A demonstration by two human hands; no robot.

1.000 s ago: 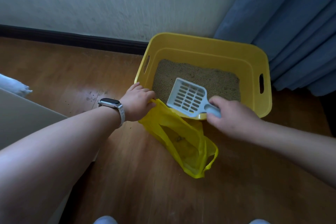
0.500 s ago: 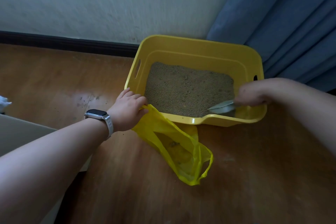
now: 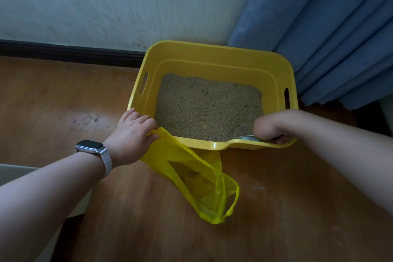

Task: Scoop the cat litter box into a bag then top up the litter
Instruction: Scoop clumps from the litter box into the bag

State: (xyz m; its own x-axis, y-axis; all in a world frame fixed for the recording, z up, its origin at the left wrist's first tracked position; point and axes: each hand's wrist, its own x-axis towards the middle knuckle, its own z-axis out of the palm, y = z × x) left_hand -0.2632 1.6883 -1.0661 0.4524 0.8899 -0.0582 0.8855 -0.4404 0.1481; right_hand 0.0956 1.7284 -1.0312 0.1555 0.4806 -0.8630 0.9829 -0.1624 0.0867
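view: head cam, looking down at floor by wall
L hand (image 3: 134, 132): at near-left corner of box, fingers curled, pinching top edge of bag; fingertips hidden under the plastic
R hand (image 3: 274, 127): at near-right corner of box, over the rim, fingers curled tight round scoop handle, knuckles twd box
scoop (image 3: 246, 138): pale, only a sliver shows, low inside box along near wall; blade mostly hidden by R hand
litter box (image 3: 212, 51): yellow plastic tub w/ handle slots on L + R walls, on floor (image 3: 53, 102) at its far edge, back side near wall (image 3: 106, 2), far-right corner by curtain (image 3: 329, 27)
litter (image 3: 208, 106): tan granules covering box bottom, surface uneven
bag (image 3: 191, 168): yellow see-thru plastic, mouth held up at box near-left corner, rest lies on floor just in front of box near edge; small dark clump seen thru plastic
watch (image 3: 90, 147): on L wrist, pale strap
bkgd: dark baseboard (image 3: 63, 51) along wall; curtain blue, hangs to floor
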